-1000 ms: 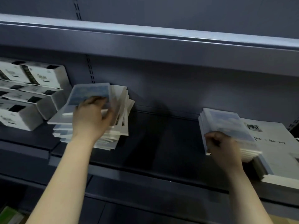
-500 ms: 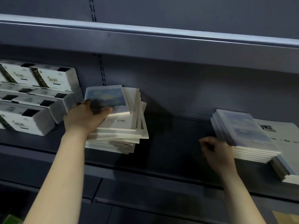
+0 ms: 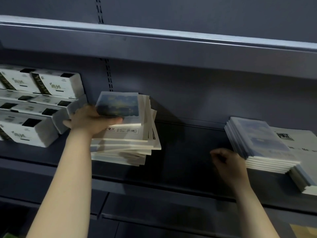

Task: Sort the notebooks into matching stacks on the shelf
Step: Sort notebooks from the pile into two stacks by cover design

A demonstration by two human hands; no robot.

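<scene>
A notebook with a blue painted cover [image 3: 118, 104] lies on top of an untidy mixed stack of white notebooks [image 3: 130, 143] at the shelf's left. My left hand [image 3: 89, 120] grips that top notebook at its near left edge, thumb underneath. On the right sits a neat stack of blue-cover notebooks [image 3: 262, 143], lying partly on larger white notebooks [image 3: 303, 148]. My right hand [image 3: 228, 162] hovers just left of that neat stack, fingers loosely curled, holding nothing.
White boxes with black windows [image 3: 34, 103] are piled at the far left, touching my left hand's back. The dark shelf board [image 3: 185, 152] stretches between the two stacks. Another shelf [image 3: 154, 47] overhangs close above.
My right hand let go of the blue-cover stack and drew back to its left. My left hand shifted its hold to the top blue notebook's left edge. The view panned left.
</scene>
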